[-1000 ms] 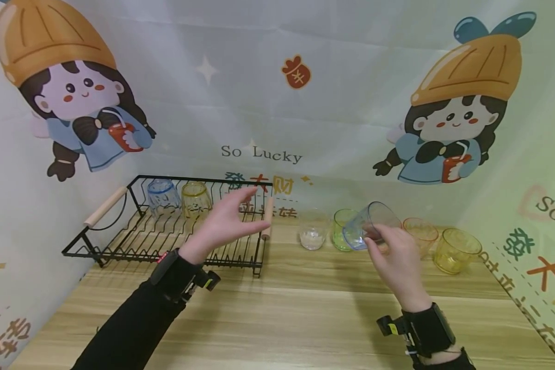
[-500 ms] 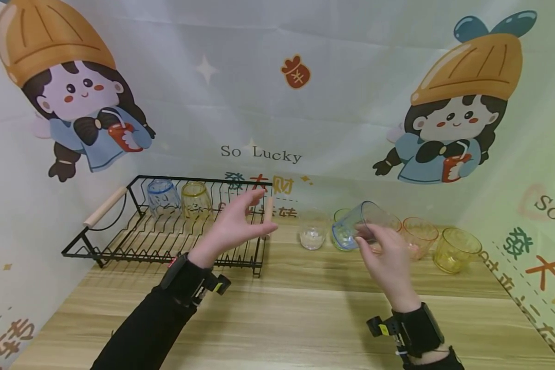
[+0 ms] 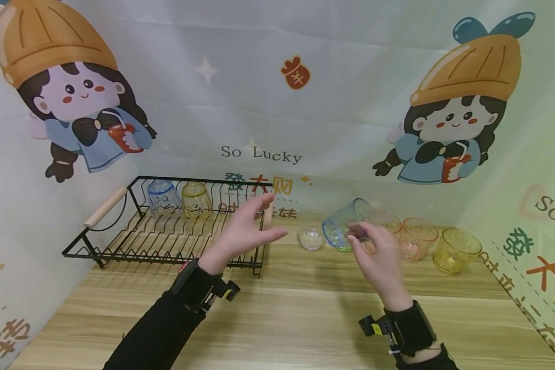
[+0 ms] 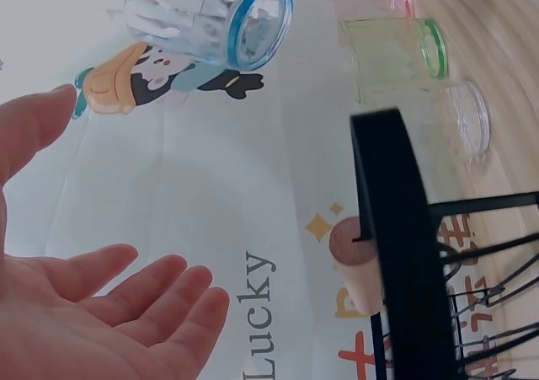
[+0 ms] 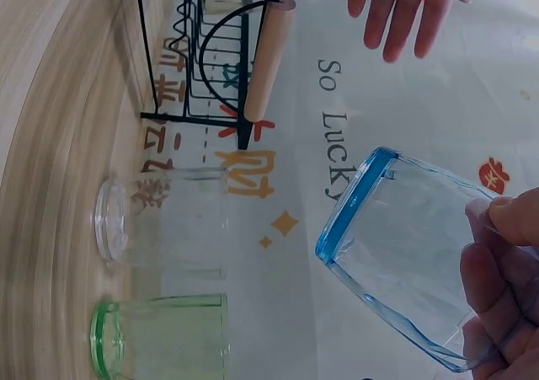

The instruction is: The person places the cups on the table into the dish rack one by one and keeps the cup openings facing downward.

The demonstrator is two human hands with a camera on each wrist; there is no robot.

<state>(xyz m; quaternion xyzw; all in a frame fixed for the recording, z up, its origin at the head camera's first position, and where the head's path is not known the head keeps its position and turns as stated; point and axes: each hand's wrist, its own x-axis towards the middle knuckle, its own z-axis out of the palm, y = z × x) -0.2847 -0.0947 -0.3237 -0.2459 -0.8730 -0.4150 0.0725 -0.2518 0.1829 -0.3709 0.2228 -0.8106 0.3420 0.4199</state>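
Observation:
A clear glass with a blue tint point(image 3: 344, 224) is held in the air by my right hand point(image 3: 381, 264), whose thumb and fingers pinch its rim end. The glass is tilted, and its thick blue base points left and down in the head view. My left hand point(image 3: 242, 231) hovers over the right end of a black wire dish rack point(image 3: 97, 255), fingers spread and holding nothing. Apart from it, in the left wrist view, is the blue glass point(image 4: 198, 22). On the rack a blue glass point(image 3: 163, 198) and a yellow glass point(image 3: 196, 200) stand upside down.
To the right of the rack, a row of glasses stands on the wooden table point(image 3: 296, 318): a clear one point(image 3: 311, 237), a green one point(image 5: 168, 338) partly hidden behind the held glass, two reddish ones point(image 3: 418, 239) and a yellow one point(image 3: 455, 252). A printed cloth point(image 3: 342, 128) hangs behind.
My right hand has carried the blue glass to the left, from near the reddish glasses to in front of the green one. My left hand has drifted right, fingers still apart.

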